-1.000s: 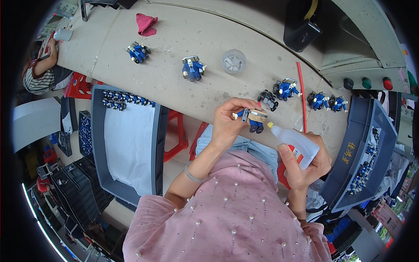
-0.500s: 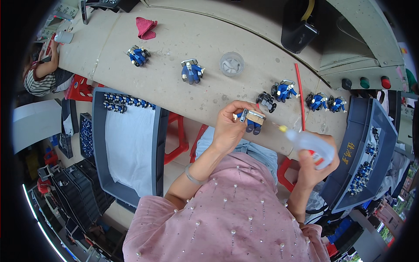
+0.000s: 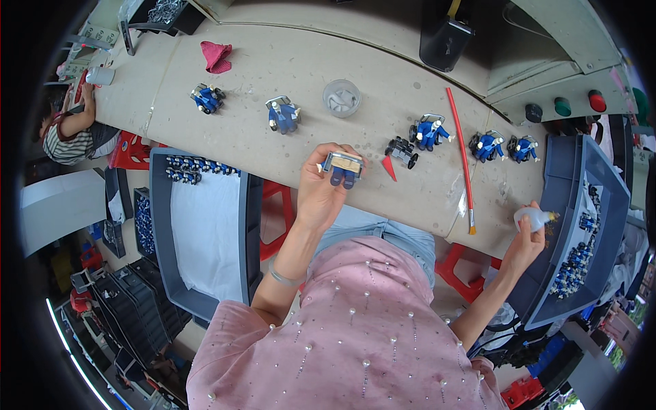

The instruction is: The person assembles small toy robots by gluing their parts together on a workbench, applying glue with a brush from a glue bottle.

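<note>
Raised over the table's near edge, my left hand is closed on a small blue toy figure. The figure has a silver frame and a tan panel facing up. At the table's right end, beside the grey bin, my right hand grips a translucent squeeze bottle; its yellow tip points right. Closest to the held figure lies a black wheeled base, with a red pointed piece next to it. A blue figure on wheels stands just behind that base.
A red-handled brush lies across the table's right part. A clear cup and a pink cloth are farther back. A paper-lined grey bin stands left and a grey bin with figures right. A person sits far left.
My right hand has carried the bottle rightward, away from the figure, and turned its tip to the right. My left hand has shifted slightly left with the figure. The view has moved a little.
</note>
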A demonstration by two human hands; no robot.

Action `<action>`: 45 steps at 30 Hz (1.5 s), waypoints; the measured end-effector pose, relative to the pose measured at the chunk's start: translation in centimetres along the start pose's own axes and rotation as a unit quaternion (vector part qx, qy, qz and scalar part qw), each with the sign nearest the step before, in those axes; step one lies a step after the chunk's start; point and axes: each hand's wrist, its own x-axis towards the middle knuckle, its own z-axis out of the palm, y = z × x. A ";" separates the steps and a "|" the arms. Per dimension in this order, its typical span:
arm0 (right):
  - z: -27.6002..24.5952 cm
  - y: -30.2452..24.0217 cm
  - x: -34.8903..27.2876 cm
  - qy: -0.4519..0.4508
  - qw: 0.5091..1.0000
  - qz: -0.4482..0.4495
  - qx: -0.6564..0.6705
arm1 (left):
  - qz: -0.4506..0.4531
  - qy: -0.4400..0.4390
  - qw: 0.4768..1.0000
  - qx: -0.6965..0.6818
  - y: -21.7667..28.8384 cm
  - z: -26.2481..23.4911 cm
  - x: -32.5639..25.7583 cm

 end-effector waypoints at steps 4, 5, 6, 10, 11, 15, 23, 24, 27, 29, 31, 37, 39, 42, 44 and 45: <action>1.0 2.6 0.7 0.018 0.996 -0.039 -0.078 | -0.002 0.003 1.000 -0.009 -0.2 -0.2 0.0; 1.2 3.1 0.9 0.026 0.996 -0.044 -0.073 | -0.003 0.002 1.000 -0.008 -0.2 -0.1 0.0; 1.3 3.2 1.0 0.027 0.996 -0.042 -0.073 | -0.003 0.015 1.000 0.002 -0.2 0.2 -0.1; 2.2 2.9 0.1 0.068 0.989 -0.107 -0.073 | -0.003 0.023 1.000 -0.012 -0.5 0.2 -0.1; 2.7 2.6 -0.7 0.104 0.980 -0.155 -0.067 | -0.003 0.023 1.000 -0.013 -0.5 0.2 -0.1; 4.1 -0.2 -5.0 0.280 0.891 -0.254 -0.252 | -0.006 0.032 0.999 0.001 -0.2 0.0 0.1; 19.7 -5.0 -5.2 -0.232 0.855 -0.326 -0.329 | 0.018 0.057 0.998 0.035 0.8 -0.7 -0.3; 20.4 -5.0 -4.9 -0.276 0.837 -0.314 -0.354 | 0.025 0.058 0.997 0.040 1.1 -0.8 -0.6; 21.0 -4.6 -4.3 -0.286 0.808 -0.304 -0.416 | 0.037 0.072 0.996 0.036 1.4 -1.2 -1.5; 20.7 -4.0 -3.7 -0.281 0.800 -0.321 -0.422 | 0.040 0.085 0.995 0.029 1.4 -1.4 -1.9; 21.0 -4.2 -3.9 -0.273 0.792 -0.336 -0.429 | 0.021 0.084 0.996 0.024 1.1 -1.6 -2.0; 20.3 -5.3 -4.5 -0.250 0.955 -0.009 -0.158 | -0.024 0.030 0.999 0.039 0.1 -0.8 -2.1; 20.0 -6.3 -4.3 -0.299 0.943 0.141 -0.036 | -0.037 0.016 0.997 0.060 -0.3 -0.5 -1.9; 19.5 -6.1 -4.1 -0.325 0.922 0.206 0.047 | -0.029 -0.002 0.997 0.065 -0.7 0.3 -1.8; 19.4 -6.1 -4.3 -0.318 0.916 0.231 0.077 | -0.034 0.008 0.999 0.033 -0.7 0.7 -1.7; 19.4 -6.1 -4.5 -0.311 0.910 0.254 0.106 | -0.035 0.008 0.999 0.034 -0.9 0.7 -1.7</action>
